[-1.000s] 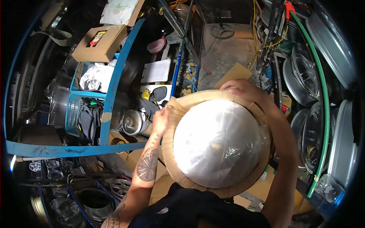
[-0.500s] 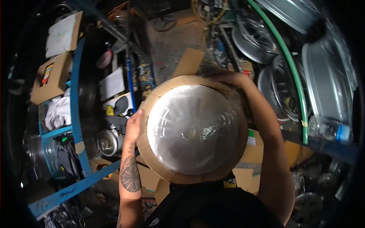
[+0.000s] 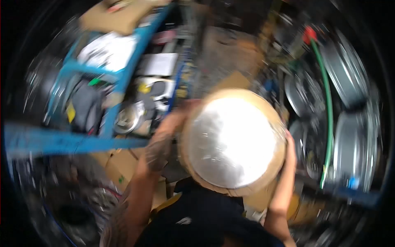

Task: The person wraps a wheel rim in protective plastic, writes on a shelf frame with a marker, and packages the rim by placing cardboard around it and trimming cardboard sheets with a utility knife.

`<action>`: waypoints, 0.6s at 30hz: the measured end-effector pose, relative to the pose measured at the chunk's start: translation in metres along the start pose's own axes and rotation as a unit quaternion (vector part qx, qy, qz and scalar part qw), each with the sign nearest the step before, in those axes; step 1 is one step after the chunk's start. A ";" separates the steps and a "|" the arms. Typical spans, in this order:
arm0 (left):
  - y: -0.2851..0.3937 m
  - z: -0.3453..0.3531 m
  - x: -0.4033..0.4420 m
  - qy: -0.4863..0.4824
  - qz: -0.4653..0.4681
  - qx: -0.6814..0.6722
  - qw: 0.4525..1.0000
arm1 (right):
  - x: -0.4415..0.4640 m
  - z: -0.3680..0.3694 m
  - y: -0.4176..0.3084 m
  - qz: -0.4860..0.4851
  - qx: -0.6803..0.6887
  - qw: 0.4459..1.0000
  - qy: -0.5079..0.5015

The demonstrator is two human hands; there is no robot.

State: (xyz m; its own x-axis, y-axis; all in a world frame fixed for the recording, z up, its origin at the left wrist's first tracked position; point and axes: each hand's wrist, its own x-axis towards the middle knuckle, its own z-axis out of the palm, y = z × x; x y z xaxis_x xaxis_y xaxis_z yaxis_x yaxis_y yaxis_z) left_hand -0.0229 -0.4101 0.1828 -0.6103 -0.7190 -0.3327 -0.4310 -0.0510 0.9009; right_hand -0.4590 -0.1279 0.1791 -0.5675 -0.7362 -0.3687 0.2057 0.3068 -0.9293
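Here, shiny round disc [image 3: 234,144] face-on to camera, rim [image 3: 236,93] in both hands [image 3: 290,142].

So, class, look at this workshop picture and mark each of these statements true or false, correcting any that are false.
1. A cardboard ring surrounds the shiny disc. True.
2. Both hands are at the ring's right edge. False: the left hand is at its upper left, the right hand at its right.
3. A green hose hangs to the right of the disc. True.
4. The left forearm is bare of any tattoo. False: it has dark tattoos.
5. The blue frame stands right of the disc. False: it is on the left.
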 end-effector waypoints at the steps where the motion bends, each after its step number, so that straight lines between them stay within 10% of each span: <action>1: 0.006 0.001 -0.001 0.010 0.033 0.088 0.996 | 0.028 -0.023 0.001 -0.048 -0.076 0.991 -0.100; 3: -0.012 0.012 0.009 0.048 -0.055 -0.264 0.962 | 0.065 -0.030 -0.040 -0.059 -0.235 0.948 -0.205; 6: -0.001 0.003 -0.001 0.067 -0.033 -0.187 0.979 | 0.068 0.078 -0.119 -0.296 -0.267 0.914 -0.074; 12: 0.000 0.004 -0.003 0.061 -0.070 -0.154 0.984 | 0.056 0.322 -0.073 -0.308 -0.240 0.855 -0.341; 13: 0.010 0.003 -0.023 0.060 -0.046 -0.201 0.977 | 0.043 0.334 -0.066 -0.412 -0.410 0.776 -0.245; 14: 0.019 0.007 -0.047 0.055 -0.021 -0.251 0.966 | 0.063 0.340 -0.035 -0.377 -0.322 0.839 -0.223; 18: -0.083 0.048 -0.111 0.181 0.097 -0.568 0.797 | 0.056 0.348 -0.029 -0.419 -0.415 0.801 -0.101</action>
State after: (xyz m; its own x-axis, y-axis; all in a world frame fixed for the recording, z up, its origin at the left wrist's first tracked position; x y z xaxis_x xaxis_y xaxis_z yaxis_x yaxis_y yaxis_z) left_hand 0.0485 -0.2924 0.1318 -0.2718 -0.9318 -0.2405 0.6539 -0.3622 0.6642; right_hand -0.2191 -0.3884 0.1774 -0.0722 -0.9501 0.3036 -0.8284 -0.1124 -0.5488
